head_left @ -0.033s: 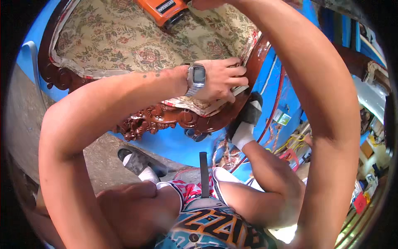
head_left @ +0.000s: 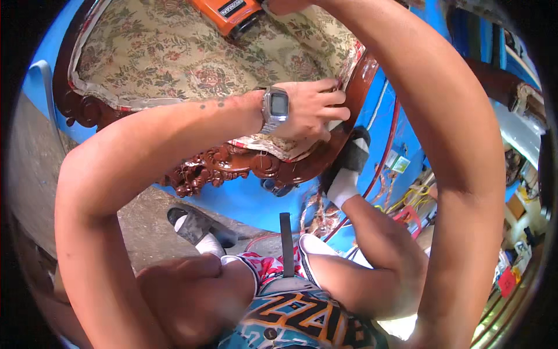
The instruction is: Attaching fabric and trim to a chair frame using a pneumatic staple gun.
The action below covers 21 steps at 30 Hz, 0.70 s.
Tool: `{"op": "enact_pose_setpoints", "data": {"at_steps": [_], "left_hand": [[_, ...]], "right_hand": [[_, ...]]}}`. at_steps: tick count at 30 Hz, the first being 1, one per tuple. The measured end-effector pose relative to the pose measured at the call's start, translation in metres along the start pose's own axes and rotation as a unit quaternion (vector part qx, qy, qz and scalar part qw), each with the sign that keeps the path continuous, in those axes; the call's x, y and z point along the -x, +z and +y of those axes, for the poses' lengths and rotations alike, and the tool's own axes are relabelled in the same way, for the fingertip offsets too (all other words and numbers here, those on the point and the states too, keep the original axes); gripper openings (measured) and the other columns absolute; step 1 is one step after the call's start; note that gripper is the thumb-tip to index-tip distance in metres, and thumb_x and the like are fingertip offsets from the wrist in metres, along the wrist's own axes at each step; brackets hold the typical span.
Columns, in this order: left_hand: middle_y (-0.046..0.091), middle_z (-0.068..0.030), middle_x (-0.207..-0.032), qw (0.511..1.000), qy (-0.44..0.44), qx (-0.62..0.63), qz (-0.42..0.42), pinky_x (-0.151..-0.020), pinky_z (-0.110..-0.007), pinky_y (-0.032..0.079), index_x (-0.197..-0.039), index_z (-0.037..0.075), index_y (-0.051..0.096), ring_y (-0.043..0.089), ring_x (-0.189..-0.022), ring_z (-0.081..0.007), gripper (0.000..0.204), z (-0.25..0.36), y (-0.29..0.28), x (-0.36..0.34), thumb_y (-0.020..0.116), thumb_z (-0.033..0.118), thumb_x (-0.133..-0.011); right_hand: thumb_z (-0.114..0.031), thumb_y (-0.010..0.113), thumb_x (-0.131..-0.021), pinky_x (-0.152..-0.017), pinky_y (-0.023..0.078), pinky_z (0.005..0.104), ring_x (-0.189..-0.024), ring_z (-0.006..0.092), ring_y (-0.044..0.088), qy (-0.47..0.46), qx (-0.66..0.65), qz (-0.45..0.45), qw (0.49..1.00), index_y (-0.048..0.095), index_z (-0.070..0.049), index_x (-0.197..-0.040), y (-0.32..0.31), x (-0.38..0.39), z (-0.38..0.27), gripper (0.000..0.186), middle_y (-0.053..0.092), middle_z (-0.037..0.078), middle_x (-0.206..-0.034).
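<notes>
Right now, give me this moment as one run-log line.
left hand: pinching floral fabric at carved wooden chair frame edge | right hand: at top edge, on orange tool, grip unclear | chair: on blue sheet

Floral beige upholstery [head_left: 174, 52], dark red-brown carved frame [head_left: 232, 166], orange tool [head_left: 229, 13], blue floor [head_left: 250, 200].
</notes>
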<state>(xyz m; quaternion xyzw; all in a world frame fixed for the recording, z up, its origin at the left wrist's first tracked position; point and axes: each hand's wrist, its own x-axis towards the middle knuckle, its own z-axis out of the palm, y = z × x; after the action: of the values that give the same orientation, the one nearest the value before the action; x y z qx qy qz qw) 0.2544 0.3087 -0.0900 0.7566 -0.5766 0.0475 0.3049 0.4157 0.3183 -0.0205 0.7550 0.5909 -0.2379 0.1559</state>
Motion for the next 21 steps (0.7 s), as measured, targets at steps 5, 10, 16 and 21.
{"op": "enact_pose_setpoints", "data": {"at_steps": [5,10,16,21], "left_hand": [[0.049,-0.0040,-0.120,0.998,0.016,-0.049,0.032,-0.108,-0.047,0.030,-0.093,0.021,0.069,0.041,-0.123,-0.0284,0.030,0.001,-0.004,0.004,0.067,0.033,-0.065],[0.054,-0.0012,-0.107,0.998,0.036,-0.054,0.022,-0.103,-0.044,0.035,-0.096,0.019,0.063,0.046,-0.114,-0.0242,0.036,-0.001,-0.006,-0.012,0.071,0.031,-0.063],[0.055,0.0004,-0.101,0.997,-0.037,0.033,-0.055,-0.091,-0.036,0.040,-0.091,0.017,0.066,0.048,-0.106,-0.0227,0.047,0.001,-0.029,0.000,0.079,0.044,-0.055],[0.056,0.0013,-0.099,0.994,-0.051,0.060,-0.074,-0.088,-0.037,0.041,-0.086,0.018,0.068,0.048,-0.107,-0.0226,0.038,0.020,-0.040,-0.016,0.080,0.040,-0.057]], "right_hand": [[-0.009,0.065,-0.072,-0.091,0.043,0.0428,-0.107,0.0363,0.055,0.010,-0.005,0.061,0.998,0.026,-0.003,-0.144,0.014,0.009,0.002,0.082,0.058,0.023,-0.112],[-0.027,0.075,-0.068,-0.082,0.048,0.0428,-0.098,0.0341,0.061,0.028,0.002,0.069,0.997,0.029,-0.004,-0.142,0.011,0.010,0.025,0.090,0.064,0.020,-0.103],[-0.033,0.071,-0.075,-0.075,0.050,0.0387,-0.085,0.0295,0.065,0.093,0.038,0.089,0.991,0.051,-0.006,-0.121,-0.064,0.043,-0.029,0.057,0.067,0.015,-0.092],[-0.025,0.063,-0.083,-0.064,0.052,0.0365,-0.070,0.0283,0.066,0.189,0.042,0.109,0.975,0.061,-0.005,-0.106,-0.095,0.155,-0.044,0.031,0.066,0.017,-0.083]]}}
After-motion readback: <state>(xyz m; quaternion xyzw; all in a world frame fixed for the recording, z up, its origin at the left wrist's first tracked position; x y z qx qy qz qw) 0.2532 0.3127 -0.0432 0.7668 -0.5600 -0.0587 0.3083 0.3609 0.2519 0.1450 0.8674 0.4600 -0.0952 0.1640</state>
